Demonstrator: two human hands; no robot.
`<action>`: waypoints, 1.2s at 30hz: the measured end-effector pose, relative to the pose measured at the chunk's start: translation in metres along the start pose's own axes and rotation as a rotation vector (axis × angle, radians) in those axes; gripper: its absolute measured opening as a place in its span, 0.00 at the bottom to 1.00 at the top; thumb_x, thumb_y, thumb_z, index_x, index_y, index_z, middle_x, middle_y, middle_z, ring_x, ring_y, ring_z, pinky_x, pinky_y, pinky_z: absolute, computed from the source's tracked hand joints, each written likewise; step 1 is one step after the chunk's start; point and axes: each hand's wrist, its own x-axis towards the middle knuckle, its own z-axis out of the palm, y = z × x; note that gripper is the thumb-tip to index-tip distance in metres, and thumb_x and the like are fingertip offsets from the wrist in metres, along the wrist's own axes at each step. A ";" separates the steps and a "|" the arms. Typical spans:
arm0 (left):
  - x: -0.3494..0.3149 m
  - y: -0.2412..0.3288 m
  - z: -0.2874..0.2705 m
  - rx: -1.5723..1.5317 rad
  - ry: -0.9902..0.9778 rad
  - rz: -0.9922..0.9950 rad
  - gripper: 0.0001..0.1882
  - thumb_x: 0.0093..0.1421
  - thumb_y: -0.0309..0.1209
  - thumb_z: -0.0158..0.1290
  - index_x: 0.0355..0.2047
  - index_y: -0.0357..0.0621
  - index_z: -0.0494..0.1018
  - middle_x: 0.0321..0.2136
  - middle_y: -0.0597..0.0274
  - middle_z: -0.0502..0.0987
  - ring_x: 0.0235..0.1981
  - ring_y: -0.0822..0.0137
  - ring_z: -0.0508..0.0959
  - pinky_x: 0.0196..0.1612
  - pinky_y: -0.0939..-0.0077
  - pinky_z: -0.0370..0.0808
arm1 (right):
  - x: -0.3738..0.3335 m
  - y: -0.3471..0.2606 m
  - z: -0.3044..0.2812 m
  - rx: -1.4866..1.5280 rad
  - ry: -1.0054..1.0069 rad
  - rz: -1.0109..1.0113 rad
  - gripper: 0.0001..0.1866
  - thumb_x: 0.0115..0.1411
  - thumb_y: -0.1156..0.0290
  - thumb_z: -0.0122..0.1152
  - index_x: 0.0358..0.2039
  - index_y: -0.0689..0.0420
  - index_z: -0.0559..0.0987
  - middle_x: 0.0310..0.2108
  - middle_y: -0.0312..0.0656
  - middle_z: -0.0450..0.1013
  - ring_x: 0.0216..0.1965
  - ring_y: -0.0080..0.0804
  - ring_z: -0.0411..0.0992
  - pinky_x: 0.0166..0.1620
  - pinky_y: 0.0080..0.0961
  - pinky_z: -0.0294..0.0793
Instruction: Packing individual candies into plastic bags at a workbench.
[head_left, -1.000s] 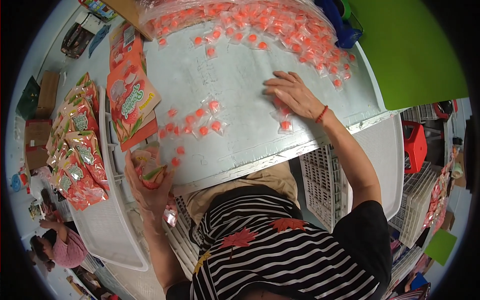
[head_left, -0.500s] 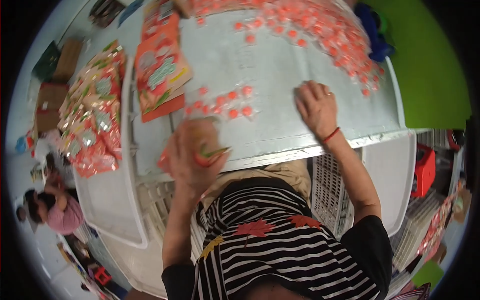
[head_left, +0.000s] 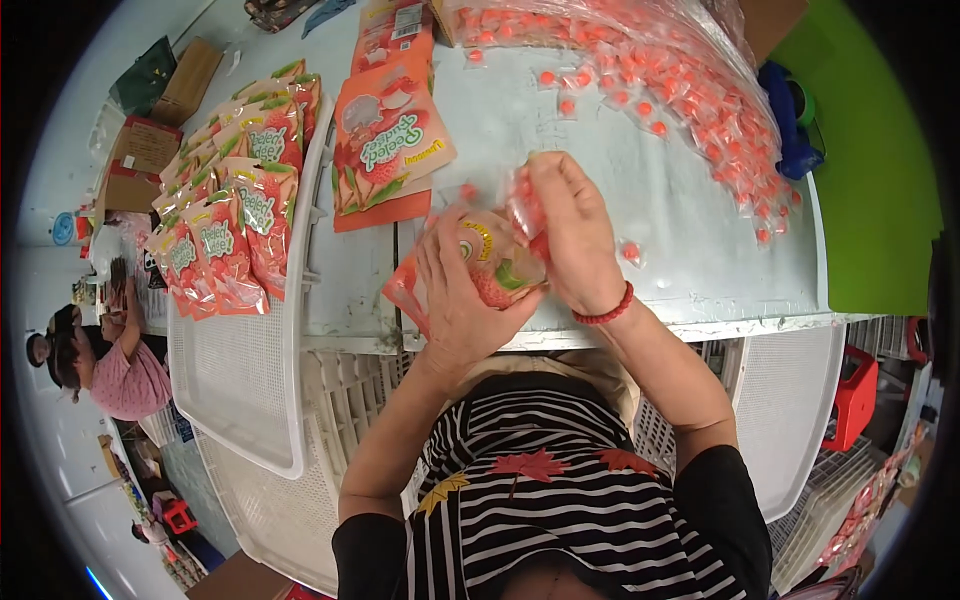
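My left hand [head_left: 455, 300] is wrapped round a pink printed pouch [head_left: 490, 285], pressing it near the table's front edge. At the pouch's upper right side, my right hand [head_left: 580, 230] pinches a cluster of clear-wrapped red candies [head_left: 524, 205]. The candies touch the pouch or sit at its mouth; the fingers partly hide which. One loose wrapped candy [head_left: 631, 251] lies right of my right hand, and another [head_left: 467, 191] shows just beyond the pouch. Flat pouches [head_left: 385, 140] lie stacked beyond my left hand.
A large heap of wrapped candies [head_left: 690, 110] spreads from a clear plastic bag at the far right. Plump pouches [head_left: 230, 220] overlap at the left, above a white tray [head_left: 235, 385]. A blue object [head_left: 790, 125] stands beside the heap. Another person [head_left: 130, 370] is at far left.
My right hand has come from the bare tabletop over to the pouch and gathered up the small group of candies. My left hand has shifted right and slightly forward with the pouch.
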 end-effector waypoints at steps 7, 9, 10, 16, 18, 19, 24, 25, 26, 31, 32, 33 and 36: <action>0.001 -0.014 0.009 -0.090 -0.027 -0.011 0.59 0.34 0.38 0.72 0.61 0.35 0.46 0.56 0.42 0.57 0.56 0.44 0.59 0.57 0.48 0.57 | 0.002 0.015 -0.002 -0.307 0.099 -0.229 0.10 0.66 0.64 0.49 0.33 0.57 0.73 0.25 0.27 0.66 0.23 0.09 0.58 0.25 0.12 0.60; 0.004 -0.017 0.012 -0.086 -0.060 -0.034 0.60 0.34 0.42 0.71 0.61 0.34 0.46 0.58 0.41 0.55 0.57 0.42 0.57 0.59 0.44 0.53 | 0.011 0.011 -0.008 -0.304 0.150 -0.170 0.10 0.66 0.65 0.49 0.33 0.57 0.73 0.24 0.27 0.66 0.22 0.09 0.57 0.25 0.11 0.60; 0.004 -0.018 0.014 -0.066 -0.054 -0.016 0.61 0.34 0.43 0.71 0.61 0.35 0.46 0.58 0.40 0.54 0.57 0.42 0.57 0.59 0.43 0.52 | 0.016 0.006 -0.014 -0.297 0.198 -0.110 0.10 0.66 0.65 0.49 0.32 0.57 0.73 0.23 0.27 0.65 0.22 0.08 0.57 0.25 0.11 0.59; 0.011 -0.023 0.009 0.013 -0.041 0.054 0.61 0.32 0.42 0.72 0.61 0.34 0.47 0.61 0.41 0.53 0.60 0.42 0.56 0.60 0.48 0.54 | 0.016 -0.030 -0.056 -0.927 -0.397 0.028 0.12 0.59 0.70 0.49 0.36 0.62 0.79 0.30 0.35 0.76 0.23 0.28 0.71 0.30 0.23 0.72; 0.015 -0.020 0.008 0.014 -0.050 0.100 0.61 0.32 0.43 0.72 0.61 0.34 0.47 0.61 0.41 0.52 0.60 0.42 0.56 0.60 0.47 0.53 | 0.012 -0.036 -0.057 -1.449 -0.664 -0.198 0.11 0.56 0.68 0.51 0.35 0.56 0.79 0.22 0.45 0.75 0.22 0.38 0.75 0.27 0.32 0.72; 0.017 -0.018 0.007 0.037 -0.104 0.159 0.61 0.33 0.43 0.72 0.61 0.34 0.47 0.61 0.41 0.52 0.60 0.42 0.56 0.60 0.46 0.53 | 0.012 -0.035 -0.055 -1.502 -0.715 -0.234 0.11 0.54 0.69 0.50 0.36 0.52 0.79 0.23 0.47 0.75 0.24 0.48 0.74 0.27 0.40 0.73; 0.016 -0.024 0.006 0.051 -0.170 0.249 0.60 0.33 0.44 0.71 0.61 0.35 0.48 0.61 0.42 0.52 0.59 0.42 0.56 0.60 0.46 0.53 | -0.003 -0.054 -0.041 -1.612 -0.752 -0.339 0.11 0.53 0.70 0.51 0.37 0.53 0.75 0.18 0.45 0.73 0.21 0.47 0.73 0.25 0.41 0.72; 0.015 -0.026 0.005 0.038 -0.170 0.249 0.60 0.33 0.44 0.71 0.61 0.35 0.48 0.61 0.41 0.52 0.59 0.42 0.57 0.60 0.45 0.53 | -0.006 -0.058 -0.038 -1.528 -0.742 -0.296 0.11 0.52 0.71 0.51 0.37 0.54 0.74 0.17 0.45 0.72 0.21 0.47 0.73 0.25 0.41 0.72; 0.016 -0.025 0.005 0.020 -0.171 0.256 0.60 0.33 0.43 0.71 0.61 0.35 0.48 0.61 0.41 0.53 0.59 0.42 0.57 0.60 0.45 0.54 | -0.006 -0.056 -0.041 -1.527 -0.737 -0.295 0.11 0.52 0.71 0.51 0.37 0.54 0.74 0.17 0.45 0.72 0.21 0.47 0.73 0.25 0.41 0.72; 0.015 -0.022 0.009 -0.059 -0.137 0.289 0.60 0.33 0.43 0.71 0.61 0.35 0.48 0.61 0.41 0.53 0.59 0.41 0.57 0.60 0.44 0.53 | -0.005 -0.042 -0.059 -1.660 -0.852 -0.036 0.12 0.49 0.71 0.54 0.37 0.57 0.72 0.19 0.46 0.73 0.22 0.47 0.73 0.25 0.42 0.71; 0.014 -0.021 0.008 -0.060 -0.152 0.305 0.60 0.33 0.42 0.71 0.61 0.35 0.48 0.61 0.41 0.53 0.59 0.41 0.57 0.60 0.44 0.53 | -0.005 -0.040 -0.059 -1.659 -0.853 -0.035 0.12 0.49 0.71 0.54 0.37 0.57 0.72 0.19 0.46 0.73 0.22 0.47 0.73 0.25 0.42 0.71; 0.013 -0.021 0.011 -0.059 -0.153 0.305 0.60 0.33 0.42 0.71 0.61 0.35 0.48 0.61 0.41 0.53 0.59 0.41 0.57 0.60 0.44 0.53 | -0.004 -0.040 -0.059 -1.657 -0.946 -0.032 0.13 0.49 0.72 0.54 0.37 0.57 0.71 0.18 0.46 0.72 0.21 0.47 0.73 0.25 0.43 0.71; 0.012 -0.019 0.018 -0.095 -0.233 0.399 0.60 0.33 0.43 0.71 0.61 0.35 0.48 0.61 0.40 0.53 0.60 0.40 0.56 0.61 0.43 0.51 | -0.005 -0.030 -0.064 -1.683 -1.032 -0.094 0.14 0.49 0.72 0.57 0.37 0.57 0.70 0.18 0.46 0.71 0.22 0.47 0.73 0.24 0.41 0.70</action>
